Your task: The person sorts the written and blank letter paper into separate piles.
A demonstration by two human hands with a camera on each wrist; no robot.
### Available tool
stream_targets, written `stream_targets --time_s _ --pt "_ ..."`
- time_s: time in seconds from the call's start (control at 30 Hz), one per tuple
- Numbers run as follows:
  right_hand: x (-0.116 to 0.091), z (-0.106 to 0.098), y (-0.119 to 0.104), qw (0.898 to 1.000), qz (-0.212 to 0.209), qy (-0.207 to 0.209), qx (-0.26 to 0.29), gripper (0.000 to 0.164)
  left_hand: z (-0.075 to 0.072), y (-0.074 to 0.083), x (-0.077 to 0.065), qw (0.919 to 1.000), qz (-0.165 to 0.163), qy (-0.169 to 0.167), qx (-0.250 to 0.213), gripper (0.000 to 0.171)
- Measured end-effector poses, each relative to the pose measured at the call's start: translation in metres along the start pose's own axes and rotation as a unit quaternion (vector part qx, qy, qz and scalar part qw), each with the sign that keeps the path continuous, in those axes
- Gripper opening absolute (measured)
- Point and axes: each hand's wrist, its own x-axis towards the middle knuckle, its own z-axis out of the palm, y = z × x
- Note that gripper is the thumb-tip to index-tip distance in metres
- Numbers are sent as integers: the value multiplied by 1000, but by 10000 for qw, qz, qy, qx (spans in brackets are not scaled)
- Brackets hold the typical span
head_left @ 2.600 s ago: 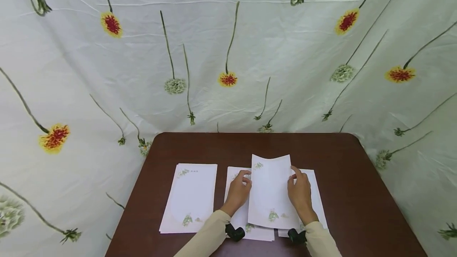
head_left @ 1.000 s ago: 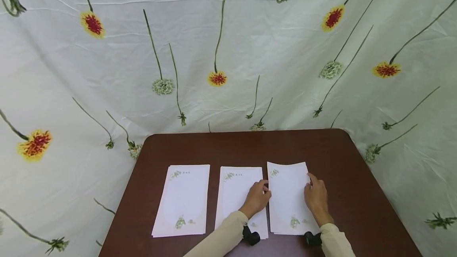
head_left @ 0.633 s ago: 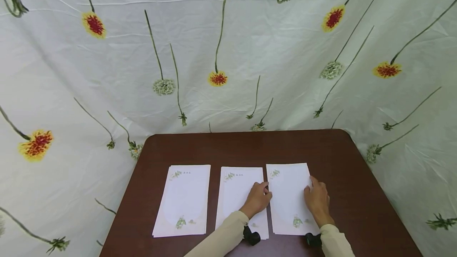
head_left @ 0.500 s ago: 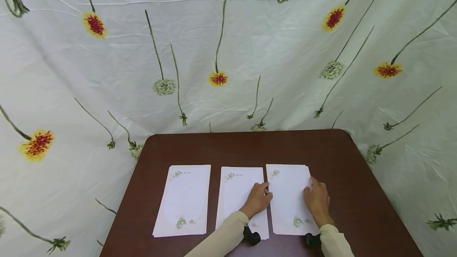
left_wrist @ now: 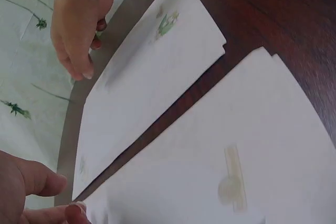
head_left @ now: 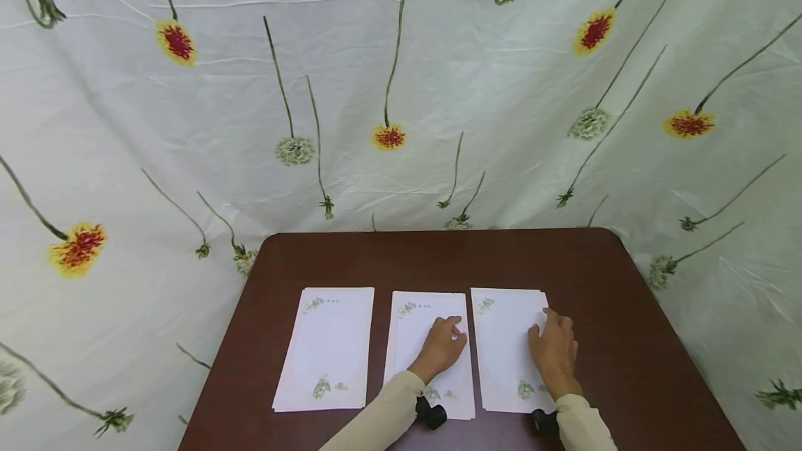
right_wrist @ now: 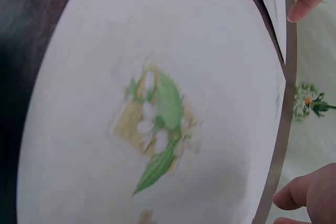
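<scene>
Three stacks of printed white paper lie side by side in the head view: the left stack (head_left: 324,353), the middle stack (head_left: 418,329) and the right stack (head_left: 501,346). Each carries small green flower prints. My left hand (head_left: 441,346) hovers over or rests lightly on the middle stack's right side, holding nothing; the thumb and fingers stand apart in the left wrist view. At the right stack's outer edge is my right hand (head_left: 554,350), fingers loosely bent with nothing gripped. Whether its fingertips touch the sheets is unclear. The right stack's print (right_wrist: 157,124) fills the right wrist view.
The dark brown table (head_left: 438,256) has rounded far corners. A white curtain (head_left: 351,89) with flower patterns hangs behind and around it. Black wrist cameras (head_left: 431,413) sit at both wrists, below the beige sleeves (head_left: 382,416).
A sheet held by both hands over the middle moved right and was laid on the right stack. The left hand has since drawn back leftward from that stack's edge; the right has barely moved.
</scene>
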Motion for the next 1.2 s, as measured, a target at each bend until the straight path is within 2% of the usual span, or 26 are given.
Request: stream_targets --time_s 0.17,0.37,0.57,0.7,0.83,0.97,1.2 --pt "-3 6 -15 9994 -332 79 -70 44 -22 -7 -5 9997 -132 200 86 43" --pt "-8 18 -33 9971 -760 92 -33 35 -51 -26 -12 9977 -268 593 212 40" --pt "-15 32 -54 9955 -798 -429 295 34 -77 -45 -21 9932 -571 962 329 45" --pt "-22 41 -70 9922 -829 -786 506 33 -89 -56 -29 9910 -812 1024 290 50" --pt "-26 49 -80 9885 -696 -1141 706 36 -90 -66 -36 9909 -948 937 208 53" --pt "-30 54 -85 9868 -563 -1373 645 40 -90 -71 -42 9905 -1052 876 88 54" --pt "-35 58 -90 9850 -461 -1563 571 47 -88 -75 -45 9911 -841 1025 108 47"
